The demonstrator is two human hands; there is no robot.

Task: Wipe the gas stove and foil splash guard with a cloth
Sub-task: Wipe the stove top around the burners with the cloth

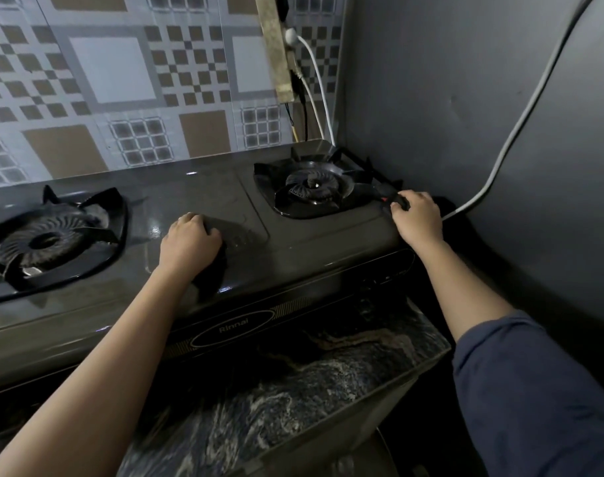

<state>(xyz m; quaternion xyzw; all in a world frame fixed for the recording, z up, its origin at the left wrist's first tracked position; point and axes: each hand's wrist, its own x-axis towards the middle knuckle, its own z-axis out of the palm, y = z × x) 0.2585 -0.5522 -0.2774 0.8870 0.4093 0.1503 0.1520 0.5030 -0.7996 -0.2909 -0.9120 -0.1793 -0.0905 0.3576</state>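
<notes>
Stove [293,242] sits on a marbled counter [328,373], back edge against a patterned wall [121,80], right edge close to a grey panel [466,98], with a white cable [524,115] dropping into that narrow gap. Left hand [188,242] rests on the flat strip between the burners, fingers curled over a dark cloth [212,270] near the front edge. Right hand [416,218] is at the right edge beside the right burner [314,187], fingers curled round a dark piece [398,201] that cannot be identified.

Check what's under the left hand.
A dark cloth, gripped by the left hand against the stove top. The cloth's middle and the stove beneath it are covered.
</notes>
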